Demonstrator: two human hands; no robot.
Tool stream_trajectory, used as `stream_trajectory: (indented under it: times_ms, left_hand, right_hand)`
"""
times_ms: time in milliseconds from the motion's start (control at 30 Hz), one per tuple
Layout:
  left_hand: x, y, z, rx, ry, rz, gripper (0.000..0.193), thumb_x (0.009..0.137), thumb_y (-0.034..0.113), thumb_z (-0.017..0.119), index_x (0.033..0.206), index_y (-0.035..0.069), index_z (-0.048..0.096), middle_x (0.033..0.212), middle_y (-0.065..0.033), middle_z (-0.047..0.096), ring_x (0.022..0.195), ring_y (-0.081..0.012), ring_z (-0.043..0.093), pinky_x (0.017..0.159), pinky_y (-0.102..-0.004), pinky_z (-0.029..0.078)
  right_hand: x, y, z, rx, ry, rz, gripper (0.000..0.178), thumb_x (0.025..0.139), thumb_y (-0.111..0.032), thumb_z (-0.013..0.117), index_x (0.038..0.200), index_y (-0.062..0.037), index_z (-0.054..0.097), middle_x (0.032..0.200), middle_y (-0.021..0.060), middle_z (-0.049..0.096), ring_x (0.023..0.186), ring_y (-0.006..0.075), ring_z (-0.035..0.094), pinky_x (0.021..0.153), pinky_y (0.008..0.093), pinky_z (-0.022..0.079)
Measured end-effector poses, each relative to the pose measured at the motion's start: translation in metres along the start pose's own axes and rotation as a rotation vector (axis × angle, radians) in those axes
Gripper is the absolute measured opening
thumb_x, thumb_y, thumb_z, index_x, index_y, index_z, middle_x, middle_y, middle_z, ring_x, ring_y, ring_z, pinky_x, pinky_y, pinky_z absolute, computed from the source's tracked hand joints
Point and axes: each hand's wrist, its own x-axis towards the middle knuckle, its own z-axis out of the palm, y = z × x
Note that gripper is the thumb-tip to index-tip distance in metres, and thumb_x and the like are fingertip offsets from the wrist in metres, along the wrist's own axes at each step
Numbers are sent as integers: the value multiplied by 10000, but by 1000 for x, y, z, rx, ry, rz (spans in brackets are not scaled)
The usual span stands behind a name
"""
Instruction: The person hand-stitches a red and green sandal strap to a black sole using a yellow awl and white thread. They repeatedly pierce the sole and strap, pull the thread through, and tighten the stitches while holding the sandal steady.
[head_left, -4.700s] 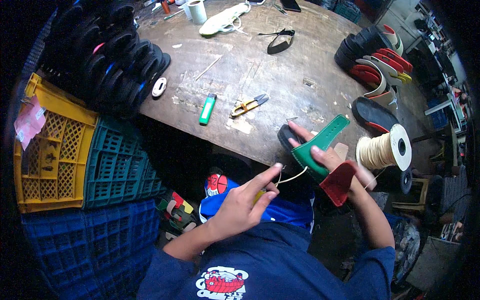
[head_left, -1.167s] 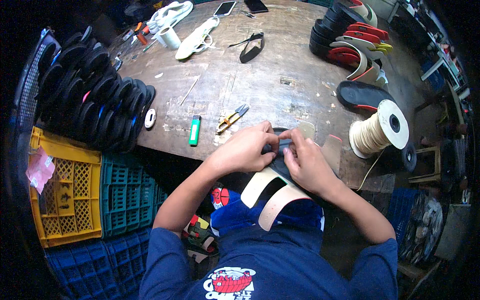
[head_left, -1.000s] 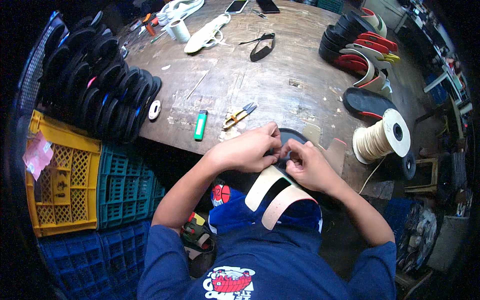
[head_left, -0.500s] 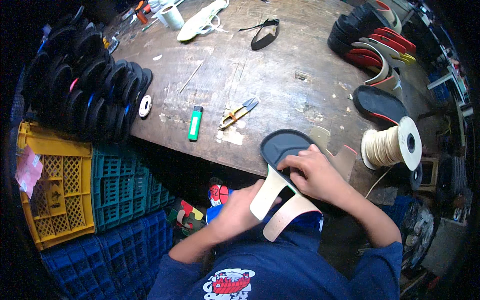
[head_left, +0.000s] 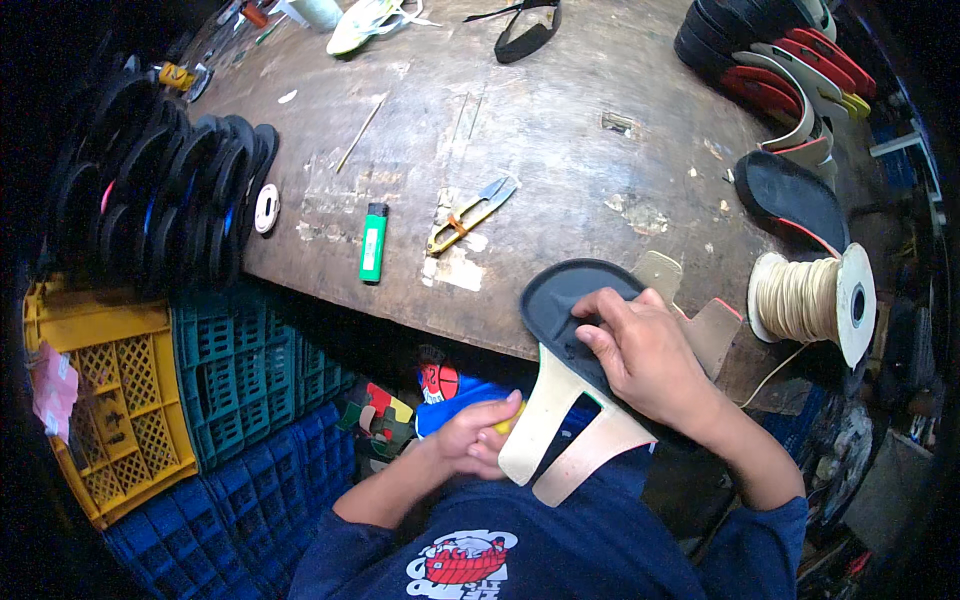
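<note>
A black sandal footbed (head_left: 555,300) rests at the table's near edge, its pale straps (head_left: 548,410) hanging loose toward me. My right hand (head_left: 645,360) grips the footbed, fingertips bent down onto its upper face and thumb beside them. Just left of the straps, my left hand (head_left: 470,435) is closed on a small yellow thing (head_left: 510,416); most of it is hidden, so its kind is unclear. More pale straps (head_left: 708,335) lie beyond the right hand. Yellow-handled thread snips (head_left: 470,218) and a green lighter (head_left: 373,245) lie farther up the table.
A spool of cream cord (head_left: 800,298) stands at the right, below another black footbed (head_left: 785,195). Stacked sandal parts (head_left: 770,95) fill the far right. Rows of black soles (head_left: 170,190) stand at left, above yellow (head_left: 120,390) and blue (head_left: 250,500) crates. A black strap (head_left: 525,40) lies far back.
My left hand has drawn away from behind the front strap, and the yellow thing in it now shows. The right hand stays on the footbed. The whole view has shifted somewhat.
</note>
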Motion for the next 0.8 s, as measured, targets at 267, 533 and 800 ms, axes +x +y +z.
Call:
stream_trajectory:
  times_ms: [267,533,800]
  left_hand:
    - [-11,-16,14,464,102,135,425,1116,410,369,1140,36,569,667,35,602,501,-206,600,457,-342,475]
    - [-15,-14,25,346,23,274,389,1081,343,423,1268,31,559,638,-19,553,461,-185,515,450,-348,424]
    - [-41,-20,32,1439,458,382,121,1010,102,520,1081,5,508,785,-202,625,718,-411,655,636,-474,484]
  right_hand:
    - [0,1,1,-23,-12,-13,169,962,-176,641,1070,-69,568,796,147,683,777,353,661,794,444,429]
    - [-1,-1,3,-61,7,-36,190,961,-192,643,1077,-67,560,781,143,678,767,347,663,789,442,430]
    - [-1,-1,3,-74,-21,-44,205,965,-191,631,1093,-61,538,788,152,678,810,360,672,803,445,427]
